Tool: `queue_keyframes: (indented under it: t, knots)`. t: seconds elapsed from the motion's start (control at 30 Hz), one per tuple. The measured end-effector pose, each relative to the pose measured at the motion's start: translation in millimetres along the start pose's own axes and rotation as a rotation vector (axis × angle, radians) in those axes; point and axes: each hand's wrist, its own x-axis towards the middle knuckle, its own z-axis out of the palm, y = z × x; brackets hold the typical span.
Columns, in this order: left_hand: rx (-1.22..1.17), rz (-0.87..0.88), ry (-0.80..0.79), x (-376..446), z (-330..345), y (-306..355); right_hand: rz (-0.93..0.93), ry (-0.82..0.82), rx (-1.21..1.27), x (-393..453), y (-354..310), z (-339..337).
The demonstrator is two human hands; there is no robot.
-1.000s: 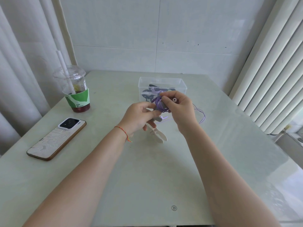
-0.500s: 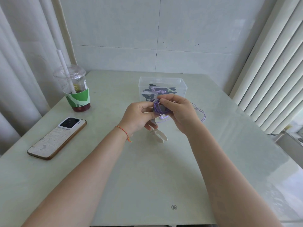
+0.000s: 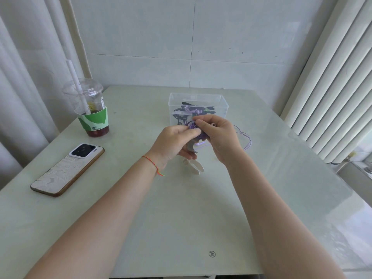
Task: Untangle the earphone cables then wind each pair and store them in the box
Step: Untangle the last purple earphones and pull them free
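pale green surface under white tiles: both hands meet just in front of the clear box, left hand gripping the purple earphone coil, right hand nearer the box pinching its cable, whose slack trails right.

Two bare forearms in view — no sleeves visible on either, up to the frame's lower edge. Left hand: thin red string bracelet around the wrist, with a short multicoloured tail — red, yellow, green — at its 5 o'clock end. Right hand: no rings, watch or band visible.
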Motion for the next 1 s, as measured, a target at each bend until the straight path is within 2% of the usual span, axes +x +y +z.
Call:
queue_keyframes:
  t: [0.17,0.57,1.0]
  knots:
    - [0.059,0.041,0.05,0,-1,-6,0.011,-0.003,-0.026,-2,-1,3]
    - [0.083,0.079,-0.02,4,-11,-12,0.16,-0.154,0.082,-1,-5,-7]
    - [0.077,0.099,-0.033,6,-14,-14,0.191,-0.168,0.078,-1,-4,-11]
